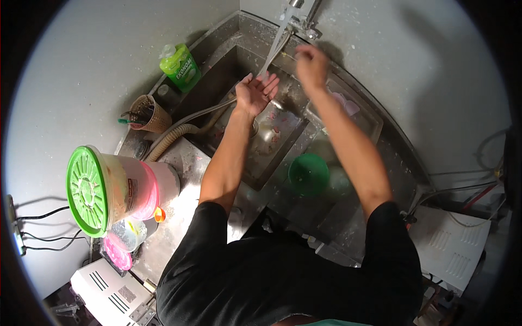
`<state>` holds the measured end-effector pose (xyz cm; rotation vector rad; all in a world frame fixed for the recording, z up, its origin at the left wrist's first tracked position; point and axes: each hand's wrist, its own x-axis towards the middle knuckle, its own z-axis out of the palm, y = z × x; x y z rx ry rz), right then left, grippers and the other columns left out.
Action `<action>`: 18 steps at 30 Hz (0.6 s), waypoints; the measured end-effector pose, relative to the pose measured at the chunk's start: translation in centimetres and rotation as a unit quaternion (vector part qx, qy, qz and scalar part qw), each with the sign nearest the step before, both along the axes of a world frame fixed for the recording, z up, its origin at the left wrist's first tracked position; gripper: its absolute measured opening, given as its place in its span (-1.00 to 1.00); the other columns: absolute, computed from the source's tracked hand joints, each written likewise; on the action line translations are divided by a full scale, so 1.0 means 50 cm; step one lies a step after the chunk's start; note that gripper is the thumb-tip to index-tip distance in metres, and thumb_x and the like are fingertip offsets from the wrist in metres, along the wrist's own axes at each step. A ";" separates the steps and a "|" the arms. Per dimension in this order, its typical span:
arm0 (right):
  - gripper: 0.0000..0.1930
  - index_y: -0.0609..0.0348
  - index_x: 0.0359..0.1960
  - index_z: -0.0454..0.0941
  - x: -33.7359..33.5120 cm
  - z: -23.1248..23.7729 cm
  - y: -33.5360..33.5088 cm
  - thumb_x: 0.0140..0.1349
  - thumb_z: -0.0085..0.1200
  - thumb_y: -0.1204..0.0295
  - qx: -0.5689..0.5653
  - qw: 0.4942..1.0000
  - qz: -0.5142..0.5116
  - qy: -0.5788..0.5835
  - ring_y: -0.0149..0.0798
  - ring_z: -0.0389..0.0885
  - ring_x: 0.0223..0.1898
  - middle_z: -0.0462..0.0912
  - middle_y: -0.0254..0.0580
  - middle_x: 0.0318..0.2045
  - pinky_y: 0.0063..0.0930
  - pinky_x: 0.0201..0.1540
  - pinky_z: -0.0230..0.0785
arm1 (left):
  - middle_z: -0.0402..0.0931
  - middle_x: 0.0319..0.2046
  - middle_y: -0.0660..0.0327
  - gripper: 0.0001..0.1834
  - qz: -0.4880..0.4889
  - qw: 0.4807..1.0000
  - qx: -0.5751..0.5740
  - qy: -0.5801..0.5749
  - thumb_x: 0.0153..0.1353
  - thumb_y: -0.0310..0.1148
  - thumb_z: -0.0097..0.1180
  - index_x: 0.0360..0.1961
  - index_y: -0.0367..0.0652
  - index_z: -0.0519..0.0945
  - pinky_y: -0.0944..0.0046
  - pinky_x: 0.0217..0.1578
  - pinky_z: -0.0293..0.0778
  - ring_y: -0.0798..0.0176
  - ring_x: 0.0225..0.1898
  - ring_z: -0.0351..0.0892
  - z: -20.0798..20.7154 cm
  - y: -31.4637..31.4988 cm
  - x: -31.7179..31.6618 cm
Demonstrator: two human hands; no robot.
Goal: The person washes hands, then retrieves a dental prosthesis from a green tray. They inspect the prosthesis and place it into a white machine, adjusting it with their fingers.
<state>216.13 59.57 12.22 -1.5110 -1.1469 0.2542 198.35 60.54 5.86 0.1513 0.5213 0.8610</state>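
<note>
My left hand [255, 94] is palm up over the metal sink [217, 73], its fingers stretched out and holding nothing. A thin stream of water [279, 41] runs down from the faucet [296, 4] onto its fingers. To the right, my right hand [312, 66] is raised near the sink's back edge, apart from the faucet. Its fingers look bent but are smeared by motion, and nothing can be made out in them. Pinkish scraps and wet patches lie in the basin below my left hand. A green bowl [309, 174] sits between my forearms.
A green pouch-like bottle [184, 70] and a woven cup [151, 113] with brushes stand on the left rim. A ribbed hose [173, 137] bends into the sink. Stacked tubs with a green lid [87, 190] stand left. White vented boxes flank me, one [451, 242] at right.
</note>
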 end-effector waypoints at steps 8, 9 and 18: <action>-0.83 0.34 -0.06 0.63 -0.133 -0.069 0.049 0.37 0.09 0.60 -0.117 0.800 0.212 0.548 -0.20 0.75 -0.16 0.77 -0.08 -0.23 -0.35 0.08 0.62 | 0.66 -0.21 0.08 -0.58 0.069 0.983 0.019 -0.171 0.44 -0.14 -0.13 -0.08 -0.25 0.65 0.09 -0.06 0.65 0.06 -0.18 0.69 -0.155 0.169 0.088; -0.82 0.33 -0.03 0.64 -0.165 -0.044 0.018 0.39 0.08 0.60 -0.137 0.844 0.241 0.458 -0.22 0.74 -0.10 0.78 -0.08 -0.19 -0.36 0.11 0.59 | 0.64 -0.24 0.08 -0.59 0.095 0.993 0.017 -0.074 0.44 -0.14 -0.11 -0.08 -0.24 0.65 0.09 -0.09 0.64 0.06 -0.21 0.68 -0.167 0.162 0.075; -0.76 0.12 -0.17 0.77 -0.273 0.016 -0.221 0.41 0.08 0.30 -0.021 0.852 0.514 -0.093 -0.08 0.63 0.18 0.77 -0.16 -0.04 -0.14 0.34 0.29 | 0.57 -0.38 0.08 -0.65 0.054 0.956 0.021 0.286 0.41 -0.13 0.01 -0.07 -0.17 0.64 0.06 -0.25 0.56 0.07 -0.36 0.61 -0.233 0.087 0.077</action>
